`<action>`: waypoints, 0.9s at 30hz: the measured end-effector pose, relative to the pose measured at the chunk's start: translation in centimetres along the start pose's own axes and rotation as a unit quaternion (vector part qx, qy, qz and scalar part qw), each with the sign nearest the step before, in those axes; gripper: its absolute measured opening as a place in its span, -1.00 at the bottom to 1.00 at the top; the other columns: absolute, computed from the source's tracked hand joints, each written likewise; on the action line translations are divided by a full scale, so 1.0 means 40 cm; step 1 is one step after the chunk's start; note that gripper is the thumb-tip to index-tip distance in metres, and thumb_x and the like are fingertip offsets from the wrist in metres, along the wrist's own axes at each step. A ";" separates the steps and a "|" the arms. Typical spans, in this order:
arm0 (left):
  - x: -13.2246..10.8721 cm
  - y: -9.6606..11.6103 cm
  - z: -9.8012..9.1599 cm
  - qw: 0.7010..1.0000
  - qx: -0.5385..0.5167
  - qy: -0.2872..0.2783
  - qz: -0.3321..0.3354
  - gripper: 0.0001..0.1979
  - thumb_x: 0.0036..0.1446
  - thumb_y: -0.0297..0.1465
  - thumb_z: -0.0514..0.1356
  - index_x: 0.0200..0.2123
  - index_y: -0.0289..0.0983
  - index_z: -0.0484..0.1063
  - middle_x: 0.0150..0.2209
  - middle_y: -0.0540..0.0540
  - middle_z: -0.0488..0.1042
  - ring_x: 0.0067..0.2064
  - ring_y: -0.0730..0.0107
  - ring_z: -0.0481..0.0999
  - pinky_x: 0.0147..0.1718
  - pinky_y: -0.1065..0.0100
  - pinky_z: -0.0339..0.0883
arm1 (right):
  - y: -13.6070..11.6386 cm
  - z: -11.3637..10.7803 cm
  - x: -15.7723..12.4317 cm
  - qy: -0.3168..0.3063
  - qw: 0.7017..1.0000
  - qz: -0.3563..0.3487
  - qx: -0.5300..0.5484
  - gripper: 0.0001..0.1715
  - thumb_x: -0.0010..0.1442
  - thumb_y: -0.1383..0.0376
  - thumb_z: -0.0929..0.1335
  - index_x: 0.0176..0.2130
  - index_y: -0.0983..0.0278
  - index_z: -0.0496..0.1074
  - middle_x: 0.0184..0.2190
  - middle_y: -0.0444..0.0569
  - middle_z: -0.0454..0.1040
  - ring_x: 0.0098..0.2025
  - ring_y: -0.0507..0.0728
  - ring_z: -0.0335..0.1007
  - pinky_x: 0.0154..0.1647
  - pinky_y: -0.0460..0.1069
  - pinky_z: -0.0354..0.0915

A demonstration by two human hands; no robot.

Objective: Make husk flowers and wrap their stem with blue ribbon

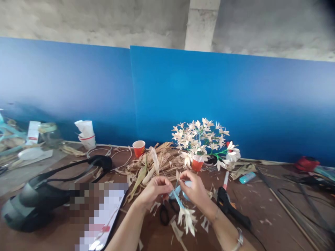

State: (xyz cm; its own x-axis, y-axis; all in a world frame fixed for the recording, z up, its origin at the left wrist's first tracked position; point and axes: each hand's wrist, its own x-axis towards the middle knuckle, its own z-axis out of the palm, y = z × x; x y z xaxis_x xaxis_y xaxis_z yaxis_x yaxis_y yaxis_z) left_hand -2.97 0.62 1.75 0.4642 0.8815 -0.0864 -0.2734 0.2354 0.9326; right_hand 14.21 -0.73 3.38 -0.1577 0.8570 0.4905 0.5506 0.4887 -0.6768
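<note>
Both hands are raised close together over the table's front middle. My left hand (158,190) has its thumb and fingers pinched at a thin strand that is too fine to make out well. My right hand (193,188) pinches a small pale husk piece (178,175) between thumb and fingertips. Below and between them a white husk flower (187,220) hangs downward on a light blue stem (177,198). Black-handled scissors (164,214) lie under the hands. Behind the hands, many white flowers (197,137) on green stems stand in a red paper cup (196,164).
Dry husks (159,160) are heaped behind the hands, near another red cup (139,149). A black glue gun (231,209) lies right, a phone (108,212) and a black headset-like object (39,198) left. A blue partition (180,94) stands behind the table.
</note>
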 end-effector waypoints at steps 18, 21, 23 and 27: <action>0.027 -0.069 0.013 0.990 -0.109 -0.077 -0.051 -0.80 -0.24 -0.40 0.31 -0.63 -0.41 0.37 -0.71 0.03 0.28 -0.74 0.68 0.20 -0.75 0.57 -0.08 | -0.017 -0.023 -0.138 0.031 0.968 -0.060 0.242 -0.93 0.10 0.40 0.26 -0.40 0.23 0.27 -0.29 0.02 0.40 -0.17 0.15 0.34 -0.13 0.07 0.27; 0.025 -0.067 0.016 0.990 -0.113 -0.069 -0.057 -0.79 -0.27 -0.40 0.33 -0.63 -0.40 0.38 -0.73 0.03 0.30 -0.75 0.67 0.21 -0.75 0.57 -0.04 | -0.025 -0.029 -0.140 -0.011 0.968 -0.057 0.245 -0.94 0.09 0.39 0.25 -0.37 0.22 0.25 -0.25 0.03 0.40 -0.17 0.15 0.34 -0.15 0.06 0.26; 0.023 -0.066 0.017 0.989 -0.116 -0.068 -0.057 -0.79 -0.28 -0.40 0.34 -0.63 -0.40 0.38 -0.73 0.02 0.31 -0.75 0.67 0.21 -0.75 0.56 -0.02 | -0.028 -0.030 -0.139 -0.023 0.965 -0.046 0.259 -0.97 0.10 0.36 0.25 -0.37 0.22 0.25 -0.27 0.04 0.40 -0.18 0.14 0.34 -0.17 0.04 0.27; 0.022 -0.065 0.019 0.989 -0.124 -0.067 -0.051 -0.78 -0.29 -0.40 0.34 -0.62 -0.41 0.38 -0.69 0.00 0.36 -0.75 0.68 0.23 -0.75 0.57 -0.01 | -0.024 -0.025 -0.134 -0.031 0.953 -0.024 0.300 -0.93 0.10 0.28 0.27 -0.41 0.23 0.26 -0.32 0.02 0.40 -0.22 0.13 0.35 -0.21 0.02 0.26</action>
State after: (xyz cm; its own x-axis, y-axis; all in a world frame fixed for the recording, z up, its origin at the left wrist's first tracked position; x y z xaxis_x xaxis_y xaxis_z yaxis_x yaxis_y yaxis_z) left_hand -1.22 0.46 -0.50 0.6023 0.7903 -0.1127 -0.4109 0.4279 0.8050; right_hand 15.35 -5.95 1.97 -0.2304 0.8297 0.5084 -0.0240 0.5175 -0.8554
